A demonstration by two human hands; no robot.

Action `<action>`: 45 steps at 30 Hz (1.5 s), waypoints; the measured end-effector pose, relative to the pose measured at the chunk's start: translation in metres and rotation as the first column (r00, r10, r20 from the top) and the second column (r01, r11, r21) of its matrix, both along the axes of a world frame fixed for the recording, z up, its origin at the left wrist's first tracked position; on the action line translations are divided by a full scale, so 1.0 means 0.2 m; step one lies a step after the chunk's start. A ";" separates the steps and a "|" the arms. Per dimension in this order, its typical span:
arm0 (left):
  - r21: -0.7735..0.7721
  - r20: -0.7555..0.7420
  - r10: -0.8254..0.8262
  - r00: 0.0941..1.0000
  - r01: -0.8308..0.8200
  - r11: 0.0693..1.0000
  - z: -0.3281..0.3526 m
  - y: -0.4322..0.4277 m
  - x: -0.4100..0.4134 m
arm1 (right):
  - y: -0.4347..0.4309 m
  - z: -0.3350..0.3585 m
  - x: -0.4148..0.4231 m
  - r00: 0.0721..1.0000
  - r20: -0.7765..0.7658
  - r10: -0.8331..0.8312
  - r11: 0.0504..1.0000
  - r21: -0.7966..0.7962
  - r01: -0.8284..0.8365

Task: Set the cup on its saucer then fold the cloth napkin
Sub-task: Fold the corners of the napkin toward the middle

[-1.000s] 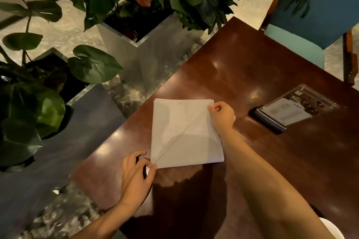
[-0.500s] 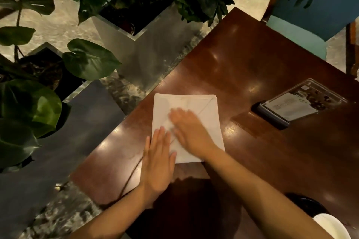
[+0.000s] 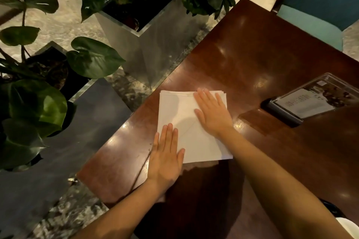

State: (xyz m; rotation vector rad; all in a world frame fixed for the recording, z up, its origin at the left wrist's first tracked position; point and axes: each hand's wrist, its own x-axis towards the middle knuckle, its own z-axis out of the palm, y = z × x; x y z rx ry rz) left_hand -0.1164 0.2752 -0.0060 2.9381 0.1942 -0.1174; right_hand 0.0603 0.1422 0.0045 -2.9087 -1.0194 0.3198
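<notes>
A white cloth napkin [image 3: 178,114] lies folded into a square near the left edge of the dark wooden table [image 3: 252,60], with a diagonal crease across it. My left hand [image 3: 165,155] lies flat on its near left corner, fingers straight and together. My right hand [image 3: 212,111] presses flat on its far right part, fingers spread. At the bottom right corner a white rounded edge, perhaps the cup [image 3: 349,226], peeks out next to a dark saucer [image 3: 333,208], both mostly hidden behind my right arm.
A clear acrylic menu stand [image 3: 314,97] on a dark base lies on the table to the right. Metal planters [image 3: 147,44] with large green leaves stand on the floor left of the table. A teal chair [image 3: 314,23] sits at the far side.
A second ago both hands pinched opposite corners of the napkin. They have since gone flat on it, and the right hand has slid from the middle toward the far right corner.
</notes>
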 end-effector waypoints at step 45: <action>-0.458 -0.180 0.140 0.974 -0.209 0.864 0.21 -0.18 -0.03 | -0.36 0.22 -0.61 0.365 -0.465 -0.806 0.242 0.303 0.922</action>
